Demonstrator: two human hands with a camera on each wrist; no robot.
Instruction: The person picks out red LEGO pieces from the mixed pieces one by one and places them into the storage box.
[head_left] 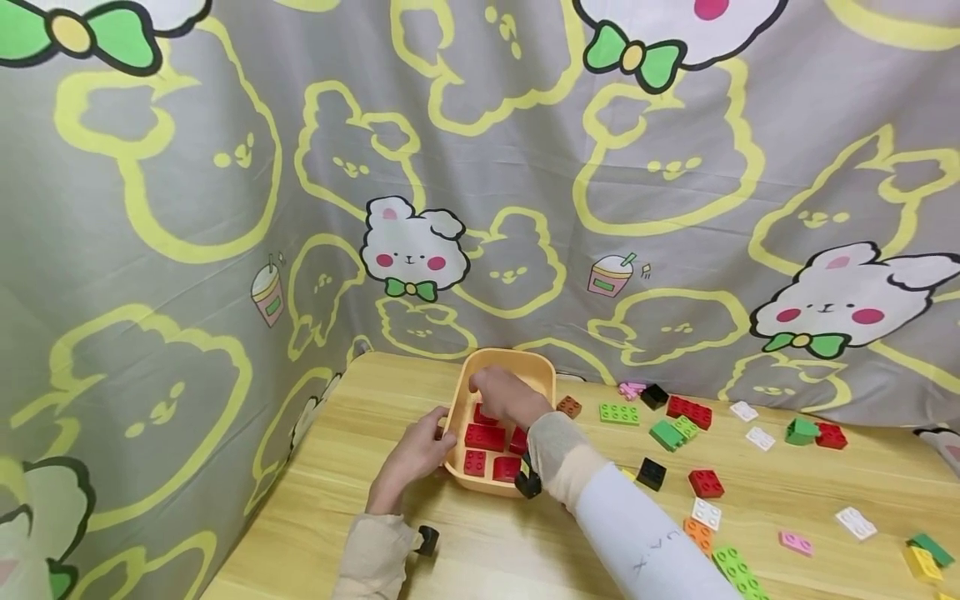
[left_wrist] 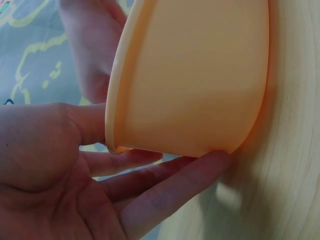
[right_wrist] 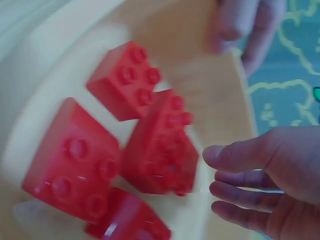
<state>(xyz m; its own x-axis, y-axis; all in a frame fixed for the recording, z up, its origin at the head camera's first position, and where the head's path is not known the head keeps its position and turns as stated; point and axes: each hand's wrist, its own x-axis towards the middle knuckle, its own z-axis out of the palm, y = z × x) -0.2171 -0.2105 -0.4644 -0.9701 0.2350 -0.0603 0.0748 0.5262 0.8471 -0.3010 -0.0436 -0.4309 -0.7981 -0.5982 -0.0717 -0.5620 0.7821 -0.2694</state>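
So the left hand (head_left: 420,447) has the orange bin (head_left: 480,485) by its left wall, thumb over the rim and fingers along the outside. The right hand (head_left: 513,396) is inside the bin, fingers loosely spread and holding nothing as far as I can tell. Bin's flat on the tabletop (head_left: 322,467) with a loose bunch of red bricks (head_left: 485,437) in it.

My worry is that black wrist mount (head_left: 528,479), right over the bin's near right edge. If it snags the rim, the bin could swing round, since only one side's held. Then it'd probably shove the brown brick (head_left: 569,407) just beside it. Dragging fingers might also jumble those bricks.
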